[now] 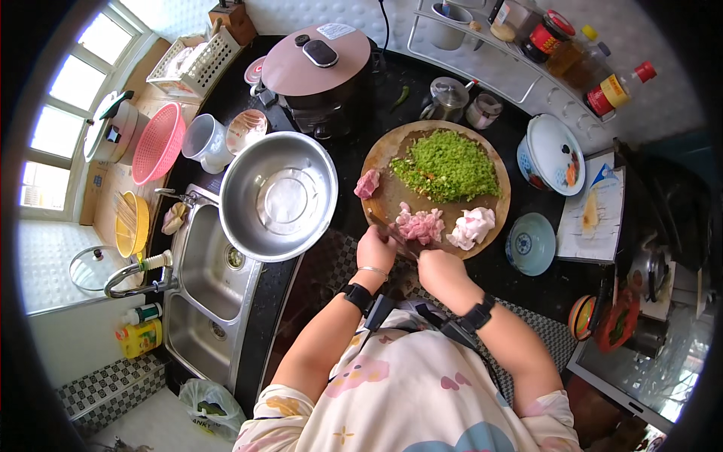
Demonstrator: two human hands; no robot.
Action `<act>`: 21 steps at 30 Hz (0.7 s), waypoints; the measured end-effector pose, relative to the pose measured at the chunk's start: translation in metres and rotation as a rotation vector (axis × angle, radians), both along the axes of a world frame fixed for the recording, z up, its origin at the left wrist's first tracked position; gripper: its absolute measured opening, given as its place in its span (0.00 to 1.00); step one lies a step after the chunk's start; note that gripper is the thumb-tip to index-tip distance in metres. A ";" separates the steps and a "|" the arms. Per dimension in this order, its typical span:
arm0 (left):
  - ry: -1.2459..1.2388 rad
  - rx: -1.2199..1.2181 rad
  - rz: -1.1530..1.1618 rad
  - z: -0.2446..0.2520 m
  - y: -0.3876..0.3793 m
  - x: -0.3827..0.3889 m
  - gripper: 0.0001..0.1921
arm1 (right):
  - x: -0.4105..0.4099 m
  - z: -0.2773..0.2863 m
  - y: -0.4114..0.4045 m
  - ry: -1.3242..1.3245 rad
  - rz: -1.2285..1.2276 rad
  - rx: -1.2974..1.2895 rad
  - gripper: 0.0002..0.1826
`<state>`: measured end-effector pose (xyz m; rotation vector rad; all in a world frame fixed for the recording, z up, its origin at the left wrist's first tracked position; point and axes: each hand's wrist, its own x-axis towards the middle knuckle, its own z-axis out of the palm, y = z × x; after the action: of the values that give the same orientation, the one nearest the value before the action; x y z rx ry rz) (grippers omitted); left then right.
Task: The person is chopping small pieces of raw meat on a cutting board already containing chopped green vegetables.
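A round wooden cutting board (373, 152) lies before me on the black counter. My right hand (443, 277) is closed around the handle end of a kitchen knife (402, 240) at the board's near edge. At the knife's other end, my left hand (377, 248) has its fingers on or beside the blade; its exact hold is partly hidden. Just beyond the blade is a pile of cut pink meat (421, 224). Whitish fatty meat (472, 227) lies to its right, and a small meat piece (367, 184) at the board's left edge. Chopped green vegetable (452, 164) covers the far part.
A large steel bowl (278, 196) stands left of the board, beside the double sink (212, 265). Behind it is a pink-lidded electric cooker (316, 59). A blue patterned bowl (531, 244) and a lidded enamel pot (551, 153) stand on the right. A bottle rack (508, 51) hangs above.
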<state>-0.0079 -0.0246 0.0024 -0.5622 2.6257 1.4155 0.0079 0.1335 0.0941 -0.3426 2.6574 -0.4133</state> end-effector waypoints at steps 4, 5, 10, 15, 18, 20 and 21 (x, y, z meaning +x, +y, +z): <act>-0.041 0.058 0.065 0.007 0.001 0.000 0.11 | 0.013 0.019 0.020 0.036 -0.056 0.012 0.15; -0.043 0.060 0.063 0.009 0.001 0.001 0.11 | 0.015 0.024 0.022 0.057 -0.083 0.025 0.14; 0.004 0.039 0.057 0.008 0.000 0.001 0.10 | 0.021 0.041 0.017 -0.010 0.037 0.034 0.08; 0.023 0.007 0.032 0.004 0.000 0.003 0.11 | 0.022 0.033 0.024 -0.067 0.047 0.037 0.07; 0.039 0.019 0.026 -0.001 -0.001 0.004 0.10 | 0.011 0.029 0.014 -0.110 0.052 0.038 0.07; 0.065 0.056 0.024 -0.005 -0.002 0.005 0.10 | -0.003 0.027 0.000 -0.138 0.050 0.056 0.07; 0.079 0.072 0.031 -0.008 -0.003 0.006 0.10 | -0.011 0.022 -0.009 -0.108 0.042 0.012 0.08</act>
<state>-0.0021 -0.0272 -0.0060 -0.5515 2.6242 1.5657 -0.0031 0.1249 0.1157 -0.3621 2.5422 -0.3913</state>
